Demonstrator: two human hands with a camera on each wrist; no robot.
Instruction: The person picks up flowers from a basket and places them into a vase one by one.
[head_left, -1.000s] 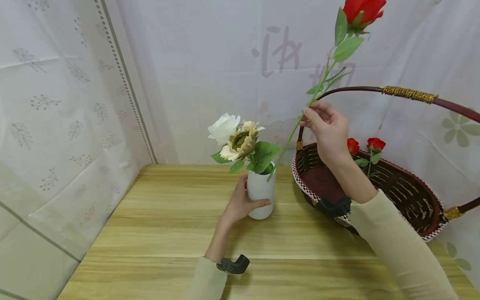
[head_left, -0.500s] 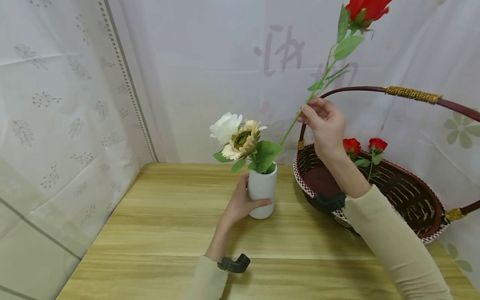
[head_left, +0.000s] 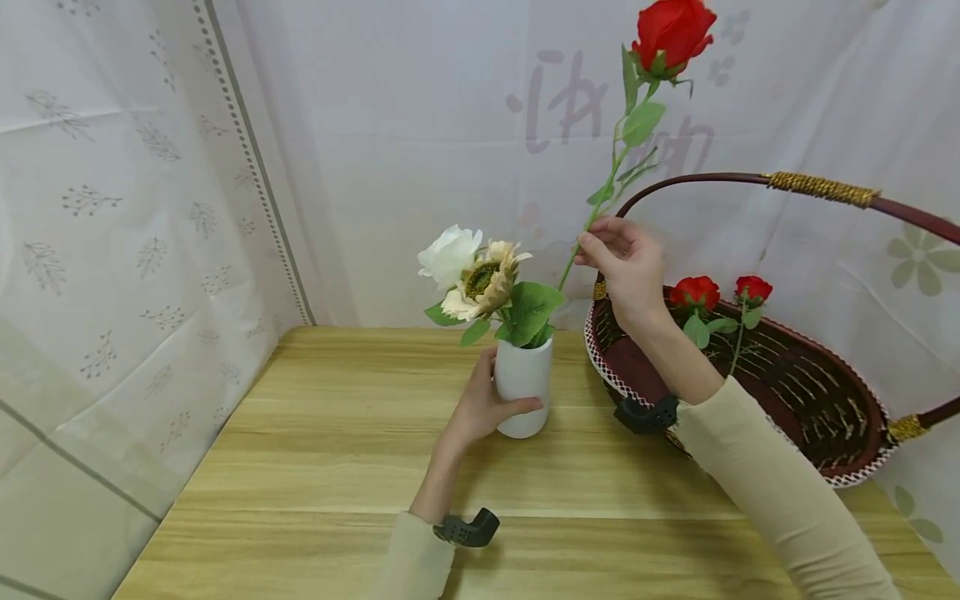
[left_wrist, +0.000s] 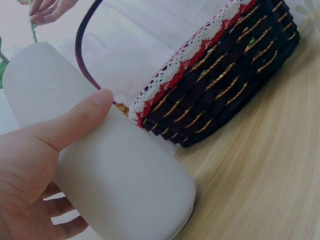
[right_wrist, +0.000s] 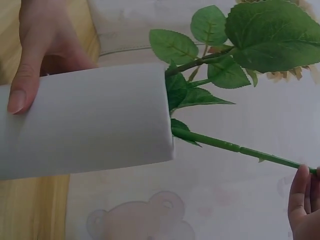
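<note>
A white vase (head_left: 522,379) stands on the wooden table, and my left hand (head_left: 483,400) grips it from the left, thumb across its front. In the left wrist view that thumb lies along the smooth vase (left_wrist: 120,175). My right hand (head_left: 628,271) pinches the green stem of a tall red rose (head_left: 672,37), which leans to the right above the vase. The right wrist view shows the stem (right_wrist: 235,147) running into the vase's mouth, its lower end hidden inside. A white flower (head_left: 452,257) and a cream sunflower-like bloom (head_left: 486,282) with green leaves fill the vase's left side.
Right of the vase sits a dark woven basket (head_left: 817,417) with lace trim and a tall arched handle (head_left: 821,188). Red roses (head_left: 752,289) lean inside it. Behind the wooden table (head_left: 315,467) hangs a pale printed curtain (head_left: 390,150).
My right hand has moved left and down with the rose, and the stem's lower end has passed from in front of the vase into its mouth. My left hand keeps its hold.
</note>
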